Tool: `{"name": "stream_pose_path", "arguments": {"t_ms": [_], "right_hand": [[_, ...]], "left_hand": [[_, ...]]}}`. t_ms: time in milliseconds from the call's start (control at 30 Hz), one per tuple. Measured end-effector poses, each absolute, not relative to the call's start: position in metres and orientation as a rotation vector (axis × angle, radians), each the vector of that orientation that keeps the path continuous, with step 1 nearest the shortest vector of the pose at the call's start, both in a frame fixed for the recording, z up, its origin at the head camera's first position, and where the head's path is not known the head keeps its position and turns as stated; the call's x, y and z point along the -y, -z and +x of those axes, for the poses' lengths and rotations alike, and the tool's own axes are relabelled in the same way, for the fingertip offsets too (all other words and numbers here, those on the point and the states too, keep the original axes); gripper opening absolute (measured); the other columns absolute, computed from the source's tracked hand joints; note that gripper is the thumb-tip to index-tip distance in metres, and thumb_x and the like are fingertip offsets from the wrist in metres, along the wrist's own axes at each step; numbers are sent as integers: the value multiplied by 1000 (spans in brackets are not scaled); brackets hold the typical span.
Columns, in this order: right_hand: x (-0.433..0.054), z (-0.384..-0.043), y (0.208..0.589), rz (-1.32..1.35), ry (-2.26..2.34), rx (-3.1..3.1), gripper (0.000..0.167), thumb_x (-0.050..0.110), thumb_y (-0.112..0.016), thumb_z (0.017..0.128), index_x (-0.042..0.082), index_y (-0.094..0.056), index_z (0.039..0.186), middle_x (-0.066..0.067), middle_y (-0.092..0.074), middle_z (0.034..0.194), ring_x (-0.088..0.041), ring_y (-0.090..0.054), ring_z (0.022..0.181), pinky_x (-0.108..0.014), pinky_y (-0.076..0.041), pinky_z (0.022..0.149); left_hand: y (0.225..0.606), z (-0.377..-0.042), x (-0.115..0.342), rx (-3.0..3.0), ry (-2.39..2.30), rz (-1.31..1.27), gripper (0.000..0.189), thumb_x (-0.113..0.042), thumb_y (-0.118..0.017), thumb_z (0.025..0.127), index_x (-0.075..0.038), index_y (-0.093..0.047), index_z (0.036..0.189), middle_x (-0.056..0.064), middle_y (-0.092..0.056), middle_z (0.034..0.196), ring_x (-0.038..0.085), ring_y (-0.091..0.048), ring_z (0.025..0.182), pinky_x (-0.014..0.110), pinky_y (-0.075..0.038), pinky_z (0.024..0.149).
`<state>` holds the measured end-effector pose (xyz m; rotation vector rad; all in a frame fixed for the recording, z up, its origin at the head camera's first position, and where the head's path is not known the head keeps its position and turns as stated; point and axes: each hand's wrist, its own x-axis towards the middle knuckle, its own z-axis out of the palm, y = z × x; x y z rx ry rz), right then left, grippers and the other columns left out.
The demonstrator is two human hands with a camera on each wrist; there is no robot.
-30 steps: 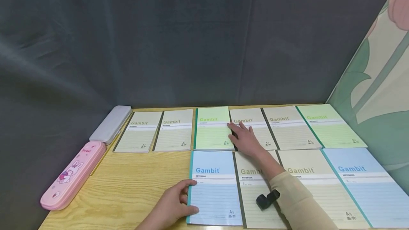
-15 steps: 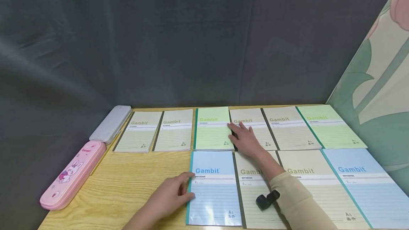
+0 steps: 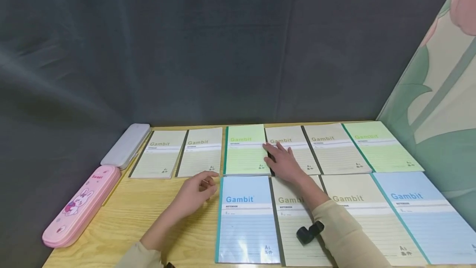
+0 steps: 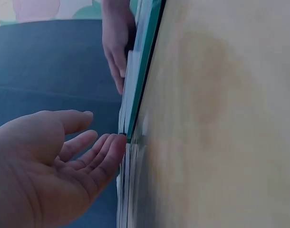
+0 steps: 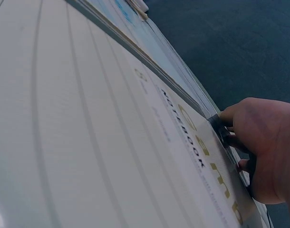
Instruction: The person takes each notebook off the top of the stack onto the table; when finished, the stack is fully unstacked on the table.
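My left hand [image 3: 195, 193] hovers over the wood beside the top left corner of a blue notebook [image 3: 247, 235], fingers loosely bent and holding nothing. In the left wrist view its fingertips are close to the teal spine [image 4: 144, 71]; whether they touch it I cannot tell. My right hand [image 3: 284, 165] rests with fingers spread where a green notebook [image 3: 243, 156] meets a beige notebook [image 3: 305, 152] in the back row. The right forearm covers part of a front-row beige notebook [image 3: 297, 247].
More notebooks lie in two rows, among them a blue one [image 3: 427, 226] and a green one [image 3: 383, 148] at the right. A pink pencil case [image 3: 82, 206] and a white case [image 3: 126, 146] line the table's left side. A dark curtain [image 3: 208, 44] hangs behind.
My left hand has let go of the blue notebook's left edge and moved away from me to its top left corner. The right hand stays in place.
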<state>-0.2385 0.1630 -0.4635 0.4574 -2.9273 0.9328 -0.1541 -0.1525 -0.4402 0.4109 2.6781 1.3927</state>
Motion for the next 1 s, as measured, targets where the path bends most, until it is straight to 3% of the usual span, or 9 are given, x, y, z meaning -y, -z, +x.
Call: {"name": "stream_pose_path", "arguments": {"t_ms": [167,367,733,1000], "right_hand": [[-162,-237,463,468,-938,2929,54,26,-52,105,8,-41,155,-11,-39,158,-39,-16,151,-64,-1,119],[-163,-238,464,469,-943,2919,54,26,-53,105,8,-42,155,-11,-39,158,-39,-16,152,-64,-1,119],[-163,-240,463,449,-955,2939,55,28,-54,105,8,-42,155,-11,-39,158,-38,-16,152,-62,-1,119],[-165,-240,463,438,-1003,2909,57,30,-60,103,7,-45,153,-13,-41,157,-40,-18,151,-61,-1,120]], "left_hand": [[443,-182,145,-2705,-1465,348,35,-10,-70,97,-8,-65,131,0,-65,102,18,-64,93,33,-56,73],[444,-206,136,-2722,-1481,295,33,-10,-69,97,-7,-65,130,2,-65,103,20,-62,94,33,-55,75],[449,-237,127,-2604,-1518,284,42,-10,-68,98,-6,-59,139,8,-65,111,18,-65,89,32,-58,73],[451,-247,117,-2573,-1562,236,51,-15,-76,92,-5,-59,139,10,-61,111,20,-60,84,32,-58,65]]}}
